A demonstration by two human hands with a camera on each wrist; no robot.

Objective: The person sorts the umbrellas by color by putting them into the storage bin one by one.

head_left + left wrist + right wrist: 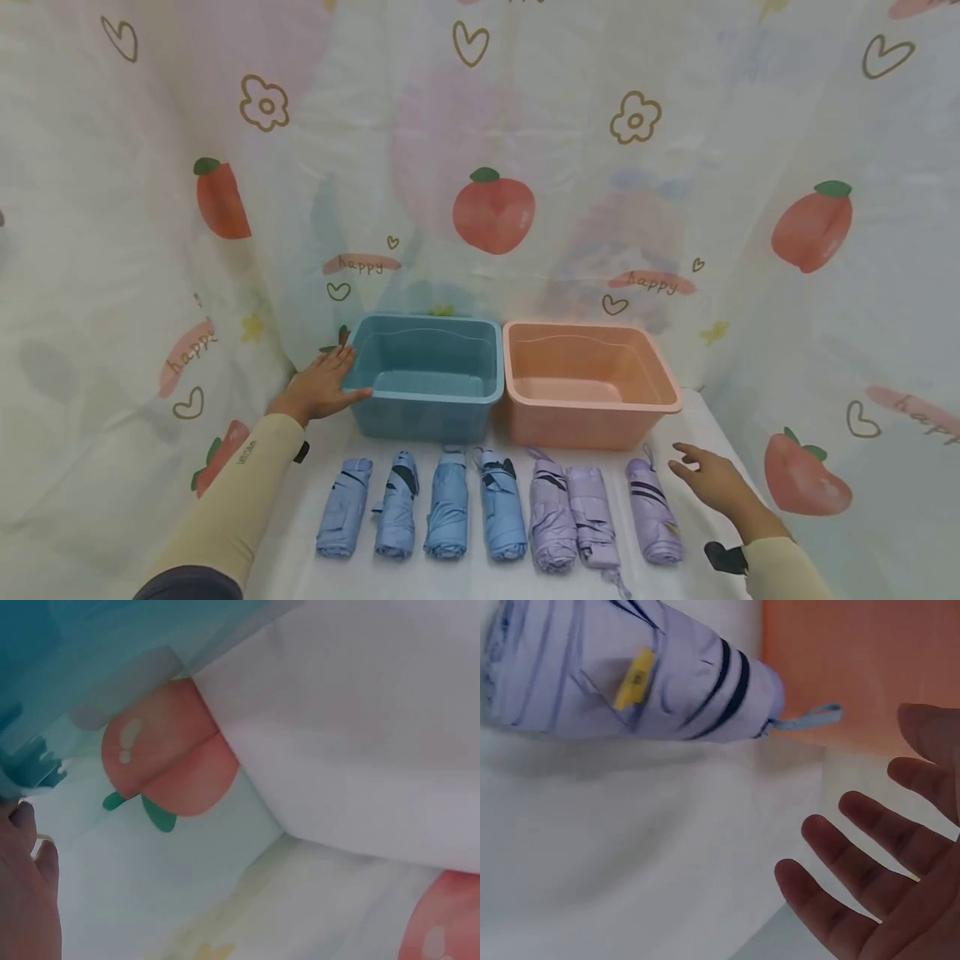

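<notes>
My left hand (321, 388) rests at the left end of a teal plastic tub (427, 417), fingers spread along its side and thumb over the front corner of the rim. In the left wrist view, part of that hand (30, 877) shows at the left edge beside the tub. My right hand (716, 482) hovers with nothing in it, right of a folded lilac umbrella (654, 517) that has dark stripes and a wrist loop. The right wrist view shows its fingers spread, apart from the striped umbrella (690, 675).
An orange tub (585, 425) stands right beside the teal one. Before them lie several folded blue umbrellas (446, 517) and two more lilac umbrellas (553, 521) on a white tabletop (292, 542). A fruit-printed curtain (495, 125) encloses the back and sides.
</notes>
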